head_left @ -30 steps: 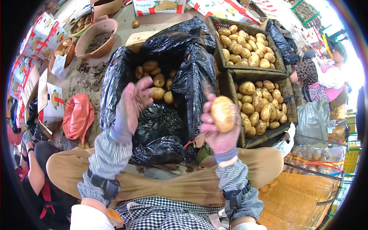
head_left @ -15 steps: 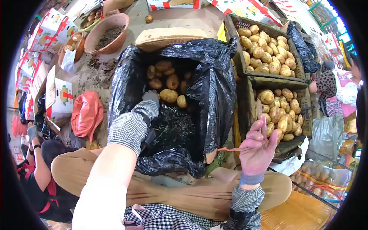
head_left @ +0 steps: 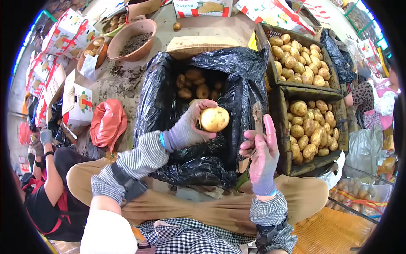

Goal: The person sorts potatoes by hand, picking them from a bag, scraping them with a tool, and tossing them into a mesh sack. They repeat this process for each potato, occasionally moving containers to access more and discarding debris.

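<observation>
My left hand (head_left: 186, 127), in a grey glove, is closed around a potato (head_left: 215, 119) and holds it above a box lined with black plastic (head_left: 158, 112). Deep inside that box lies a group of potatoes (head_left: 202, 91). To the right, over the box's right edge, my gloved right hand (head_left: 263, 163) grips a narrow, mud-caked tool (head_left: 257, 115) that points upward. Its kind is not clear, and its lower part is hidden by the fingers. The index finger is stretched out beside the tool, while the others curl.
Two potato-filled crates (head_left: 284, 167) stand at my right. On the left are a red bag (head_left: 108, 122), a clay-coloured basin (head_left: 148, 42) with soil, and printed cartons (head_left: 80, 106). One person (head_left: 50, 182) sits at far left; another (head_left: 374, 99) is at far right.
My left hand has risen out of the lined box with a potato in it. My right hand has shifted left toward the box, and the tool now shows clearly.
</observation>
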`<action>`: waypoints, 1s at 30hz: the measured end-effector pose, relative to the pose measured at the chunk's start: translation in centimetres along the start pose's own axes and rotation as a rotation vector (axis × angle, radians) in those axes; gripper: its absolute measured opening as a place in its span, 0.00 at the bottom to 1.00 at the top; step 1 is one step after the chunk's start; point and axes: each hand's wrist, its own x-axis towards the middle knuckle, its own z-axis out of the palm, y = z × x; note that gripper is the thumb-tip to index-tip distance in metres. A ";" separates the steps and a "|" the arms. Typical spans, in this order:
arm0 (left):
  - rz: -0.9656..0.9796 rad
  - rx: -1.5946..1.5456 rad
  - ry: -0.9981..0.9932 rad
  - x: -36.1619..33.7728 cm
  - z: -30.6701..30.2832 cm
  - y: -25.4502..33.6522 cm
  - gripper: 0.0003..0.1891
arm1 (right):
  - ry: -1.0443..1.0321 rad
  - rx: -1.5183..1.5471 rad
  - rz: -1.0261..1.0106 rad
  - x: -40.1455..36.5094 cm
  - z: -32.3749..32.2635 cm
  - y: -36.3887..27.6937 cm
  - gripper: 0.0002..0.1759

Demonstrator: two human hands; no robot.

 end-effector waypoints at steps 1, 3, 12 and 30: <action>0.050 -0.011 0.025 -0.6 0.8 1.1 0.41 | -0.009 -0.004 -0.008 0.0 0.2 0.2 0.28; 0.118 -0.032 0.049 -1.5 2.1 2.3 0.42 | -0.024 -0.048 -0.038 0.0 0.3 0.7 0.29; 0.152 -0.459 0.104 -3.3 4.4 3.7 0.43 | -0.340 0.036 0.117 -1.0 0.6 0.8 0.27; -0.462 0.515 0.209 8.9 -8.5 -6.1 0.30 | -0.017 0.605 0.127 -1.2 -2.1 -3.2 0.33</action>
